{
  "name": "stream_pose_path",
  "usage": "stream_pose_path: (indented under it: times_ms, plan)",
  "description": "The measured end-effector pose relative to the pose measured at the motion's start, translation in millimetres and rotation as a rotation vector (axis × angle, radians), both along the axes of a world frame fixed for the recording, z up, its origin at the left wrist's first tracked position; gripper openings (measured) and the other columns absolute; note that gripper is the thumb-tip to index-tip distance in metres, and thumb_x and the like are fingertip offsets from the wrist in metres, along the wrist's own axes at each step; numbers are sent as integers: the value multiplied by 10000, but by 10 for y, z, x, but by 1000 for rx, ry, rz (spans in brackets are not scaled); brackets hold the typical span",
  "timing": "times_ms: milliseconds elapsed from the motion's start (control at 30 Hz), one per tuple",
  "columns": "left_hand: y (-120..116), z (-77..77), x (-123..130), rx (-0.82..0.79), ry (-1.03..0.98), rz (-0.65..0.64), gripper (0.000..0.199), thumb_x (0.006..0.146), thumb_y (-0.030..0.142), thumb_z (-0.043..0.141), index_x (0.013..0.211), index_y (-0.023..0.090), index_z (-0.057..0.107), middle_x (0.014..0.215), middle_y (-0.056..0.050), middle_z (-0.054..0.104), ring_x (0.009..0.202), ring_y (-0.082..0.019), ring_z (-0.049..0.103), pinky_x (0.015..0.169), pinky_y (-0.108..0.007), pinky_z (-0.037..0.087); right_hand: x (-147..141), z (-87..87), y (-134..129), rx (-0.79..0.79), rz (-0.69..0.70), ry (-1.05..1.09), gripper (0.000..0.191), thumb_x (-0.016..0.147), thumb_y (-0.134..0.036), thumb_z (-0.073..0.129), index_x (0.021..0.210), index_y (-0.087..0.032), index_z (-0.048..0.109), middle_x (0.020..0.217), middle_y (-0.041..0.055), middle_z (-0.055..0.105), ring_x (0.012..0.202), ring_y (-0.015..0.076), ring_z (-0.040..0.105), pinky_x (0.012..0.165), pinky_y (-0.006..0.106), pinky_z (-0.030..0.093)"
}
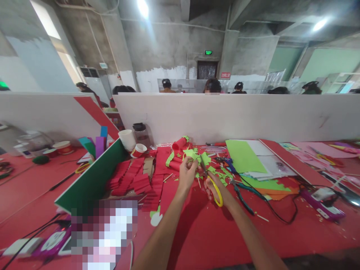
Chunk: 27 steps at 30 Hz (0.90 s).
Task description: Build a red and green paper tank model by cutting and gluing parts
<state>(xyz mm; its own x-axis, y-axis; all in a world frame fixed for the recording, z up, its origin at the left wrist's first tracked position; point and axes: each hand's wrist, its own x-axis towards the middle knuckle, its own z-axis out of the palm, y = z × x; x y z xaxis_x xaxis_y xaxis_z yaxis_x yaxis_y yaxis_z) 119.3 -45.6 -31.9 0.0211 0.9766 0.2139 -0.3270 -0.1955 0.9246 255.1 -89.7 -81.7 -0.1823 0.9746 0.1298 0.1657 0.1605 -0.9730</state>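
Light-green paper (192, 153) sits near the middle of the tabletop (213, 240), raised in the fingers of the left hand (187, 170), which are pinched together on its near edge. Right hand (209, 187) closed around the yellow handles of a pair of scissors (218, 193), blades pointing away from the body and reaching to the paper; too small to tell whether they are parted. Just beyond the left hand, two red paper rolls (179, 144) with green trim, one lying nearer than the other. Green scraps (223, 175) scattered around and to the right of the hands. Right of these, pliers (243, 198) with dark teal handles, lying open, and a stack of green sheets (246, 157) behind. Left of the hands, rows of red paper strips (128, 178), bounded by a green board (92, 176) on edge. Behind the strips, a white cup (128, 139) and a dark-lidded bottle (141, 133). White partition (239, 116) across the back; several people's heads (213, 85) show above it.
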Motion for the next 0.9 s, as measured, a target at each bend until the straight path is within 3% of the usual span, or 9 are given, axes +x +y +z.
stream_pose_path:
  times_ms: [167,400,633,767,900]
  plan:
    - [-5,12,-7,-12,18,-17,426,703,521,713,728,198,437,552,36,617,344,-29,346,378,-170,237,-23,5,6,19,27,90,620,819,-765,438,1098,-219,527,583,-54,460,341,77,396,309,197,364]
    - [-14,13,0,-18,29,-21,416,711,517,706,736,198,440,539,38,616,333,-29,334,370,-168,234,-10,-4,12,6,23,97,592,829,-743,452,1076,-209,521,578,-66,446,342,65,389,305,171,346]
    - [6,36,-29,-32,-23,45,428,693,521,716,736,198,438,546,38,618,340,-32,348,369,-166,245,-63,131,-105,-45,82,164,616,848,-659,519,1289,-274,326,675,-71,526,400,75,429,375,183,397]
    - [24,45,-54,-35,-38,70,424,695,518,713,740,200,436,542,39,621,337,-32,343,374,-168,251,-61,217,-169,-74,116,216,619,865,-601,541,1332,-271,301,663,-69,537,411,82,439,398,192,405]
    - [25,42,-54,-29,-26,51,416,698,508,711,731,201,433,537,39,623,332,-31,335,373,-168,242,-39,194,-165,-70,121,233,625,908,-575,490,1410,-273,273,622,-79,509,414,82,450,422,193,410]
